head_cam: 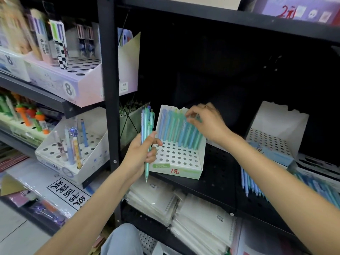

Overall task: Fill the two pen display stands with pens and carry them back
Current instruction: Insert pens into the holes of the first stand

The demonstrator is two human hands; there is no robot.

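On the black perforated shelf stand two white pen display stands: the near-left stand holds roughly a dozen blue-green pens in its far rows; the far-right stand shows none. The left hand grips a bundle of about four pens. The right hand pinches a standing pen top. Several loose pens lie to the right.

The pen display stand looks like matt white card, its torn back edge rough. The pens are smooth, translucent plastic. The shelf is matt black perforated metal. Notebooks below wear glossy plastic wrap.
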